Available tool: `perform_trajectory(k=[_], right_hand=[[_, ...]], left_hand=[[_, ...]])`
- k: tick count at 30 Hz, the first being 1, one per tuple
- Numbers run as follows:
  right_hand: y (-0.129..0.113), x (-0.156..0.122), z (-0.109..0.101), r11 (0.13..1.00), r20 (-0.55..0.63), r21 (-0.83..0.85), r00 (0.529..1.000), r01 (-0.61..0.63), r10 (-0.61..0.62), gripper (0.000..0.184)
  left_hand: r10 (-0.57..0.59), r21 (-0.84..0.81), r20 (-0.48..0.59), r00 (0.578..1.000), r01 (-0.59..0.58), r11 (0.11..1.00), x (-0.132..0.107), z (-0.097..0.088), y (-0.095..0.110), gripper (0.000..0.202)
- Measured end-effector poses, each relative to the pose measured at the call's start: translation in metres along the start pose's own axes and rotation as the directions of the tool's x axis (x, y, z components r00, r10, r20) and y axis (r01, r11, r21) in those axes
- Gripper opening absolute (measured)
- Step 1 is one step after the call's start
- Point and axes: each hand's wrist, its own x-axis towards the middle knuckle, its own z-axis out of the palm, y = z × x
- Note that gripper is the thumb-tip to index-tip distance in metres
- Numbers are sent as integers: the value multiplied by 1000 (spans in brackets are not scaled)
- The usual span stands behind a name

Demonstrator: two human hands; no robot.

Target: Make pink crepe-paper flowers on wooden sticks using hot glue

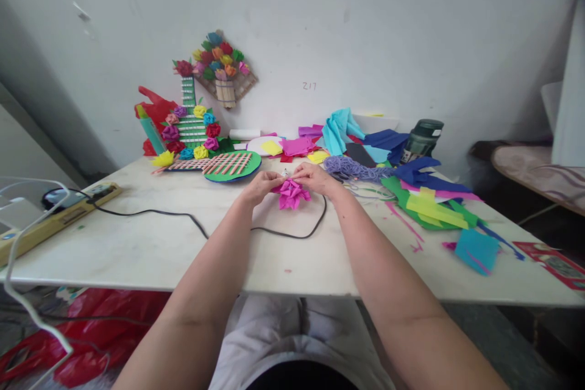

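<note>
A magenta paper flower [292, 194] lies on the white table [150, 250] in front of me, between both my hands. My left hand [261, 186] pinches its upper left edge with fingers closed. My right hand [313, 178] grips its upper right edge, fingers curled over the paper. A small pale object shows between my fingertips at the flower's top; I cannot make out what it is.
A black cable [183, 216] loops under my hands to a power strip [59, 216] at left. Finished paper-flower crafts [194, 131] stand at the back, another [222, 67] on the wall. Coloured paper scraps [425, 201], purple beads [350, 166] and a dark jar [421, 139] fill the right.
</note>
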Motion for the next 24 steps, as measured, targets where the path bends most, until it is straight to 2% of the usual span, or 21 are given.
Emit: perform_trajectory(k=[7, 15, 19, 24], right_hand=[[2, 1, 4, 999, -40, 5, 999, 37, -37, 14], [1, 4, 5, 992, -90, -127, 996, 14, -26, 16], [0, 4, 6, 982, -135, -188, 991, -23, -2, 17], [0, 4, 9, 970, -199, -232, 980, -77, 31, 17]], left_hand=[[-59, -96, -10, 998, 57, 994, 0, -1, -2, 38], [-84, -114, -45, 995, 79, 990, 2, -1, -2, 40], [-41, -121, -123, 992, 26, 992, 3, 1, -3, 51], [28, -104, -254, 967, -56, 993, 2, 5, -1, 63]])
